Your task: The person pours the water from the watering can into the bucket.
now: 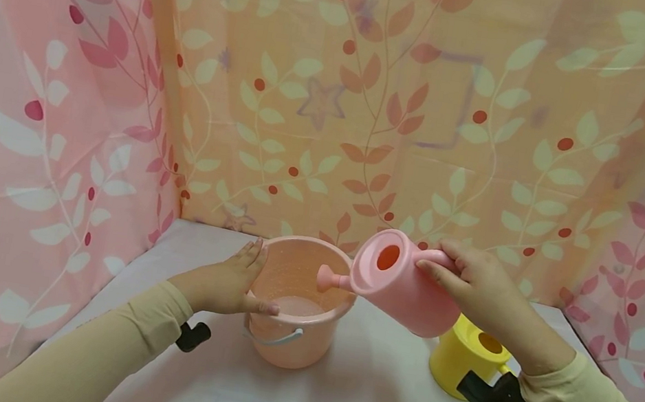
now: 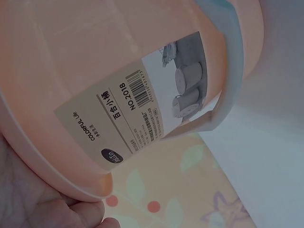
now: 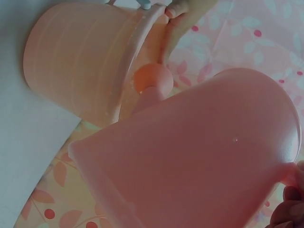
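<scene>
A peach plastic bucket (image 1: 310, 345) stands upright on the white surface, its pale blue handle (image 1: 276, 340) hanging down in front. My left hand (image 1: 223, 280) holds its left rim, thumb over the front edge and fingers along the far side. A printed label (image 2: 137, 99) shows on the bucket's wall in the left wrist view. My right hand (image 1: 481, 291) grips the handle of a pink watering can (image 1: 414, 298). The can is raised and tilted left, with its spout's rose (image 1: 326, 278) over the bucket's opening. Small droplets dot the bucket's inner wall.
A yellow watering can (image 1: 451, 363) stands on the white surface at the right, partly hidden behind my right wrist and its black camera mount (image 1: 494, 393). Leaf-patterned cloth (image 1: 339, 92) encloses the back and both sides.
</scene>
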